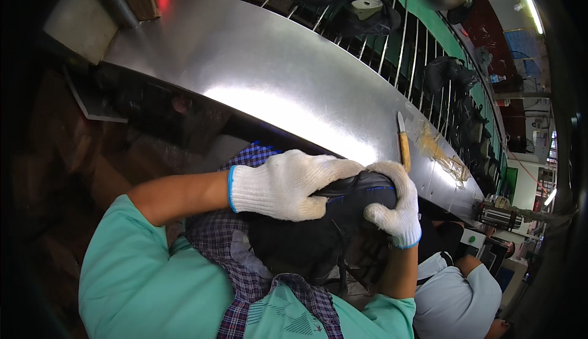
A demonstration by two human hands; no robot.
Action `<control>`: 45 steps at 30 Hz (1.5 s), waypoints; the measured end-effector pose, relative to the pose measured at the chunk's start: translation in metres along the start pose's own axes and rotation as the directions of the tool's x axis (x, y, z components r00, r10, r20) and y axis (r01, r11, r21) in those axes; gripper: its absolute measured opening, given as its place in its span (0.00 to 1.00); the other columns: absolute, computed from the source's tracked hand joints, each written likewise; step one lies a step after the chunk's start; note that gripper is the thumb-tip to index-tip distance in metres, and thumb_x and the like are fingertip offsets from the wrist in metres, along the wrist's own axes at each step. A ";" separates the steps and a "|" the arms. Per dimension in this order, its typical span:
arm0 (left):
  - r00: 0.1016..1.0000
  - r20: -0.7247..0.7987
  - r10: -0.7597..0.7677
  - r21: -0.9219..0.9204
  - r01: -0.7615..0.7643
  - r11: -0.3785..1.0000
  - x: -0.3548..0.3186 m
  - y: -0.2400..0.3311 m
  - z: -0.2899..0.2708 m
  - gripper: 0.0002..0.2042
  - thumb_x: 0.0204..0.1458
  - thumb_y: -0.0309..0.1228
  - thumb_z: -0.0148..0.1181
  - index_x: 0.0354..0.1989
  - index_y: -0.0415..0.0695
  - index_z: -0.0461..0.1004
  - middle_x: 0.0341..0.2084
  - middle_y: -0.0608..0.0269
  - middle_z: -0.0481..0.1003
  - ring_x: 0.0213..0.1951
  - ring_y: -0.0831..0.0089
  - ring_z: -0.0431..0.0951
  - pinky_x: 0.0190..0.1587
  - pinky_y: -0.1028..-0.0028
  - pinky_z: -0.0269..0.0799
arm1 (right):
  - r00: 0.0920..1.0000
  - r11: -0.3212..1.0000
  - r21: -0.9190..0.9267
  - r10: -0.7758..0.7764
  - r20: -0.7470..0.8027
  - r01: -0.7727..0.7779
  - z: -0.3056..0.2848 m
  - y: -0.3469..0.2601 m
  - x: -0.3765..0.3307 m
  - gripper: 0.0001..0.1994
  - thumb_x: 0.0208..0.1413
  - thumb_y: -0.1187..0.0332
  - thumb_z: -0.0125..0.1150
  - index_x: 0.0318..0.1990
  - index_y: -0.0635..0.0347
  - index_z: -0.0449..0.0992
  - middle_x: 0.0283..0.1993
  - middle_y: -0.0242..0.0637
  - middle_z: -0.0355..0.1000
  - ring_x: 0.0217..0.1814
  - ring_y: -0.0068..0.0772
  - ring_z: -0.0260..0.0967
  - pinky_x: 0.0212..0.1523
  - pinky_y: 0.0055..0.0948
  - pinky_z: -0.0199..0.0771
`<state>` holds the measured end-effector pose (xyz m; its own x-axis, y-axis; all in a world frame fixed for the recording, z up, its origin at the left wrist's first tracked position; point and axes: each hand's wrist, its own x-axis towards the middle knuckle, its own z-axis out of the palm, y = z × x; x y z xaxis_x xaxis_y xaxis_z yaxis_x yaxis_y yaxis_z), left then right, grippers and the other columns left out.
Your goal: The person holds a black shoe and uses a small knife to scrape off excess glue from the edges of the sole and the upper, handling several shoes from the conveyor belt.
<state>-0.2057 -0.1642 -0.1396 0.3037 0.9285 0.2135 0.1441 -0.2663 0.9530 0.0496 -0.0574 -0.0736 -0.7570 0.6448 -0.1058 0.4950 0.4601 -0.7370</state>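
Both of my white knit gloves are wrapped round a black shoe upper (361, 197), held in front of my chest at the near edge of the metal table. My left hand (294, 186) grips its left side, thumb below and fingers over the top. Round the right side curls my right hand (398, 201), its thumb pressed against the front face. A thin blue line shows along the upper's top fold. Below it hang dark material and a strap-like strip (341, 265); whether they belong to the upper I cannot tell.
On the shiny metal table (257, 75) lies a knife (404, 146) with a wooden handle, beside yellowish shreds (442, 155). Behind runs a rack of metal bars (384, 45) bearing several black shoe pieces (370, 17). A co-worker in a light shirt (459, 299) sits at my right.
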 end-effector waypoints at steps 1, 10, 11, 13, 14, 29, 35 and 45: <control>1.000 -0.008 0.009 0.019 -0.009 1.000 -0.003 -0.002 0.002 0.37 0.47 0.26 0.66 0.72 0.36 0.68 0.55 0.42 0.81 0.48 0.52 0.87 0.54 0.62 0.85 | 1.000 1.000 0.020 0.009 0.000 -0.009 0.003 0.006 -0.001 0.40 0.39 0.44 0.82 0.56 0.67 0.80 0.52 0.48 0.80 0.54 0.46 0.81 0.58 0.41 0.80; 0.997 0.026 0.070 0.129 -0.073 0.989 -0.041 -0.028 0.004 0.37 0.49 0.25 0.63 0.73 0.52 0.70 0.66 0.38 0.73 0.35 0.57 0.87 0.39 0.67 0.87 | 0.987 0.980 0.121 0.161 -0.029 -0.157 0.015 0.013 0.002 0.45 0.38 0.42 0.84 0.59 0.66 0.77 0.55 0.44 0.77 0.59 0.41 0.77 0.64 0.41 0.75; 0.997 0.030 0.068 0.154 -0.072 0.985 -0.050 -0.027 0.006 0.35 0.49 0.25 0.63 0.72 0.51 0.72 0.66 0.37 0.72 0.32 0.58 0.86 0.37 0.68 0.87 | 0.987 0.982 0.123 0.152 -0.042 -0.146 0.019 0.014 -0.002 0.46 0.38 0.43 0.84 0.60 0.65 0.76 0.55 0.44 0.77 0.59 0.40 0.77 0.64 0.41 0.75; 0.994 0.025 0.104 0.200 -0.107 0.974 -0.062 -0.027 0.003 0.32 0.50 0.26 0.63 0.69 0.50 0.75 0.65 0.35 0.72 0.30 0.60 0.86 0.34 0.69 0.86 | 0.988 0.981 0.145 0.139 -0.072 -0.128 0.022 0.014 -0.002 0.48 0.37 0.42 0.85 0.63 0.65 0.74 0.55 0.44 0.77 0.59 0.39 0.77 0.64 0.40 0.76; 0.990 0.021 0.137 0.217 -0.138 0.966 -0.067 -0.029 0.000 0.30 0.52 0.27 0.63 0.68 0.49 0.76 0.64 0.35 0.73 0.30 0.60 0.86 0.33 0.69 0.86 | 0.986 0.977 0.172 0.143 -0.086 -0.126 0.025 0.013 -0.001 0.51 0.37 0.40 0.85 0.65 0.66 0.72 0.54 0.45 0.77 0.59 0.40 0.77 0.63 0.40 0.76; 0.960 0.281 -0.004 0.547 -0.157 0.822 0.056 0.076 -0.076 0.15 0.70 0.41 0.51 0.54 0.45 0.77 0.28 0.54 0.81 0.28 0.51 0.84 0.33 0.55 0.81 | 0.868 0.907 -0.079 -0.418 -0.267 0.413 0.042 -0.044 0.040 0.70 0.38 0.49 0.91 0.80 0.72 0.45 0.64 0.49 0.62 0.65 0.45 0.68 0.66 0.46 0.73; 0.960 0.277 -0.038 0.230 -0.027 0.973 0.042 0.074 -0.100 0.19 0.69 0.40 0.56 0.59 0.39 0.77 0.45 0.51 0.83 0.45 0.57 0.85 0.49 0.61 0.80 | 0.930 0.808 0.496 -0.163 -0.330 0.318 0.067 -0.038 0.027 0.69 0.31 0.50 0.92 0.81 0.60 0.51 0.68 0.50 0.66 0.71 0.48 0.67 0.70 0.46 0.71; 0.945 0.175 -0.277 -0.581 0.326 0.746 -0.067 -0.013 -0.008 0.62 0.51 0.86 0.31 0.84 0.45 0.44 0.80 0.48 0.52 0.78 0.50 0.58 0.76 0.52 0.59 | 0.575 0.670 0.224 -0.364 -0.733 0.708 0.031 -0.079 -0.019 0.45 0.38 0.41 0.87 0.57 0.64 0.76 0.57 0.48 0.75 0.60 0.47 0.75 0.71 0.52 0.68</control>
<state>-0.2360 -0.2210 -0.1648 0.4115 0.9060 -0.0994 -0.3403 0.2539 0.9054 0.0121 -0.1248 -0.0337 -0.3031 0.6506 0.6963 -0.2999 0.6284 -0.7178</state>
